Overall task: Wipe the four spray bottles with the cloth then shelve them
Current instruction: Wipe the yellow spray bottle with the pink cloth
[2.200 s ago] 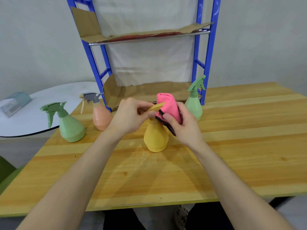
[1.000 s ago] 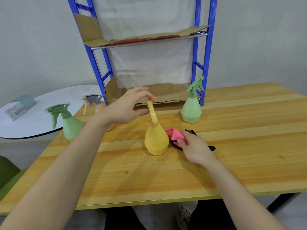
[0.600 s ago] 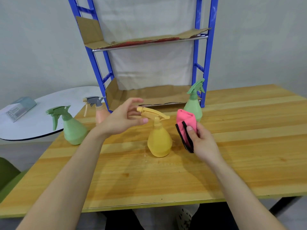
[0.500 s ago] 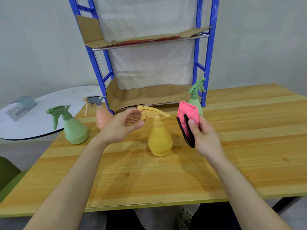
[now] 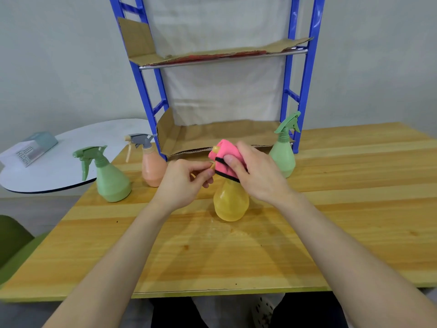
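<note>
A yellow spray bottle [image 5: 231, 204] stands upright in the middle of the wooden table [image 5: 331, 209]. My right hand [image 5: 255, 172] grips a pink cloth with a black edge [image 5: 225, 159] and holds it over the bottle's spray head. My left hand [image 5: 184, 183] pinches the bottle's yellow trigger just left of the cloth. A green bottle [image 5: 107, 178] stands at the left, an orange one with a grey head [image 5: 152, 164] beside it, and a pale green one [image 5: 283, 150] by the shelf's right post.
A blue metal shelf unit [image 5: 307, 74] lined with cardboard stands at the back of the table, its shelves bare. To the left is a white round table [image 5: 59, 162] with a small box on it. A green chair shows at the lower left.
My right hand lifted the cloth from beside the bottle and brought it down over the spray head. My left hand closed in and took hold of the trigger.
</note>
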Demonstrator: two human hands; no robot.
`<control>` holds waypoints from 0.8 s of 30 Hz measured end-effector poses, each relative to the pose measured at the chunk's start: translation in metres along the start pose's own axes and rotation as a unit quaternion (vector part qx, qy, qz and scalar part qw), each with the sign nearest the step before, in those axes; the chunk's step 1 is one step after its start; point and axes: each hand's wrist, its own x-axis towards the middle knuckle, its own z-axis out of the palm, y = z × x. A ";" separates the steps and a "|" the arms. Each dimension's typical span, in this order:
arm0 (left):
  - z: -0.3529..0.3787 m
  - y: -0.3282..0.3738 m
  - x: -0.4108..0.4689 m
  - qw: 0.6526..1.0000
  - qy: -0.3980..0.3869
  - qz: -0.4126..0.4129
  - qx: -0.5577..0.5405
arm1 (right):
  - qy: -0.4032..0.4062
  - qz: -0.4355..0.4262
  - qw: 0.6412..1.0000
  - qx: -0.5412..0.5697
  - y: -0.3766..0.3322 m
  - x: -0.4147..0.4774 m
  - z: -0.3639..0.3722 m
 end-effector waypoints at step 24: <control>0.017 0.003 -0.023 0.997 0.053 -0.049 -0.015 | 0.081 0.194 0.957 0.198 0.014 -0.065 0.061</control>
